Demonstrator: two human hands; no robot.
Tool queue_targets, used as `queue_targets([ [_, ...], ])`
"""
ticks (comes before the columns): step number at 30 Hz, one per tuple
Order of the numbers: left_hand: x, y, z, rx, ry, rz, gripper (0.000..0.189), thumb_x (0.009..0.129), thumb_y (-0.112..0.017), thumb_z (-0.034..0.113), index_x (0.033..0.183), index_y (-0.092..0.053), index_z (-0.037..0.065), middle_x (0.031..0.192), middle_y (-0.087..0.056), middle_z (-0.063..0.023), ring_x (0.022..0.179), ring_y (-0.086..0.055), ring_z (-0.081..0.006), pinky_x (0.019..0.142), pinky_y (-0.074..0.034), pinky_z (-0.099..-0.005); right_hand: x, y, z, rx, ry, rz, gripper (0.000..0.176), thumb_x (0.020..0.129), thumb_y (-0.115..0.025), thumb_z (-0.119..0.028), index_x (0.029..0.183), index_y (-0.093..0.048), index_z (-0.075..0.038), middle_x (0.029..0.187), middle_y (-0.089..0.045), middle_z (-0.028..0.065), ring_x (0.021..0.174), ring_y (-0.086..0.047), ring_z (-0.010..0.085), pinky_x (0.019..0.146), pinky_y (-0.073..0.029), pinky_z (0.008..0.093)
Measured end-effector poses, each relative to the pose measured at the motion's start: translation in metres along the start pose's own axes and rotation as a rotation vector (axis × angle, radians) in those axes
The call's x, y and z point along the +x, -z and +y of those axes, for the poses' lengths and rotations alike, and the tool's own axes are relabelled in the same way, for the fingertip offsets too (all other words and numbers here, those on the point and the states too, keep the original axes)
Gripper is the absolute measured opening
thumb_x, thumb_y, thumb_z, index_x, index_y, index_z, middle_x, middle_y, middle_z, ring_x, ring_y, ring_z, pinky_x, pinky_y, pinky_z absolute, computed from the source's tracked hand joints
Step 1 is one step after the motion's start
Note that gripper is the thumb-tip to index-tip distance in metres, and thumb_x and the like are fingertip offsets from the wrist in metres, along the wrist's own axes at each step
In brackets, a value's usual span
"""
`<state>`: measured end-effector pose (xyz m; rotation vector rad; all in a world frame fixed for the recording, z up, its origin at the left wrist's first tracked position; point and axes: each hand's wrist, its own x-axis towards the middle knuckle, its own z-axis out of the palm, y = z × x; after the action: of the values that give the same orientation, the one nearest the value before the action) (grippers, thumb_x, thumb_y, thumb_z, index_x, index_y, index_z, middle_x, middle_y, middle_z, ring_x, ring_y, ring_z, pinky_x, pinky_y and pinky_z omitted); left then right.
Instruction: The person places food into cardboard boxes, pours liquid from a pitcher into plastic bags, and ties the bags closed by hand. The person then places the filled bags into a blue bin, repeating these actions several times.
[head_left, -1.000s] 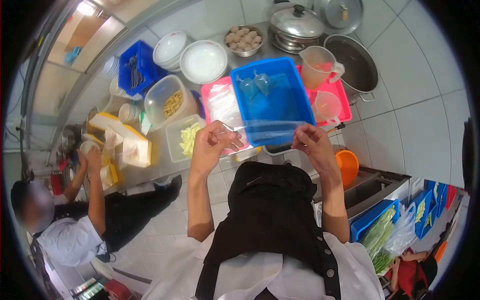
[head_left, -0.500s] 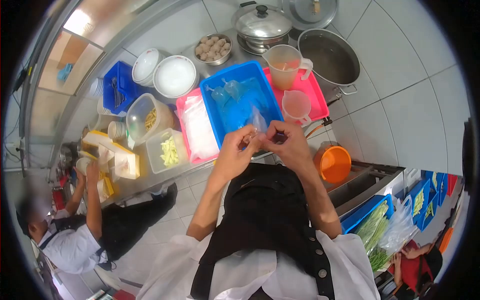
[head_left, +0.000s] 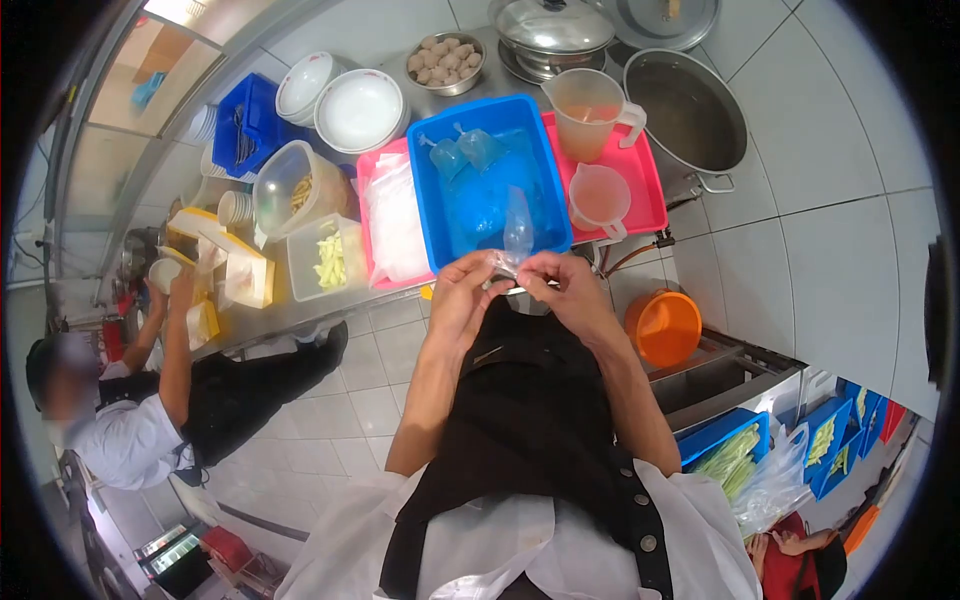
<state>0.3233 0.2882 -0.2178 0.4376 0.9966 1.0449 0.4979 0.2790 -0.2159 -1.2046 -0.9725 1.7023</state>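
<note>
Between both hands is a small clear plastic bag (head_left: 517,228), its body pointing away from me over the near rim of a blue tub (head_left: 426,225). My left hand (head_left: 462,298) pinches the bag's gathered neck on one side. My right hand (head_left: 570,295) grips the same neck from the other side, fingers closed. Inside the tub lie two tied clear bags (head_left: 462,152) with liquid in them. To the tub's left, a pink tray (head_left: 375,160) bears a stack of clear plastic bags (head_left: 395,220).
On the right pink tray (head_left: 648,190) stand a large measuring jug (head_left: 590,112) and a smaller jug (head_left: 600,200). Beyond are a large pot (head_left: 690,110) and a bowl of meatballs (head_left: 445,62). An orange bucket (head_left: 664,330) sits low right. A co-worker (head_left: 130,400) works at left.
The hands are slightly farther apart at the bag's neck, and more of the bag shows. The camera view has shifted a little. The co-worker at left still holds a cup.
</note>
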Motion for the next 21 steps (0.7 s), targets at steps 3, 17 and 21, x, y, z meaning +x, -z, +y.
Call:
queue_targets([
  [3,0.005,0.016,0.005,-0.204,0.174,-0.194,0.017,0.095,-0.055,0.011,0.103,-0.064,0.000,0.104,-0.067,-0.0116,0.095,-0.063,-0.0198,0.083,-0.050,-0.0380,0.006,-0.002,-0.003,-0.235,0.070,-0.092,0.011,0.094,-0.062,-0.016,0.093,-0.065,-0.005,0.084,-0.059,-0.0022,0.075,-0.054,0.0066,0.070,-0.045,0.0249],
  [17,0.046,0.025,0.021,0.515,-0.200,-0.234,0.011,0.086,-0.070,0.006,0.091,-0.060,0.004,0.079,-0.060,0.0014,0.072,-0.057,-0.0079,0.064,-0.045,-0.0218,0.040,-0.046,0.001,-0.241,0.272,0.385,0.013,0.084,-0.063,0.002,0.095,-0.058,-0.003,0.075,-0.057,0.0020,0.072,-0.055,0.0068,0.061,-0.045,0.0247],
  [21,0.049,0.018,0.031,0.747,-0.395,-0.007,0.019,0.081,-0.073,0.005,0.091,-0.058,-0.002,0.074,-0.062,-0.0061,0.064,-0.060,-0.0112,0.056,-0.048,-0.0260,0.051,-0.058,-0.006,-0.449,0.321,0.602,0.019,0.082,-0.060,0.007,0.098,-0.060,-0.001,0.078,-0.060,0.0073,0.070,-0.058,0.0125,0.058,-0.045,0.0264],
])
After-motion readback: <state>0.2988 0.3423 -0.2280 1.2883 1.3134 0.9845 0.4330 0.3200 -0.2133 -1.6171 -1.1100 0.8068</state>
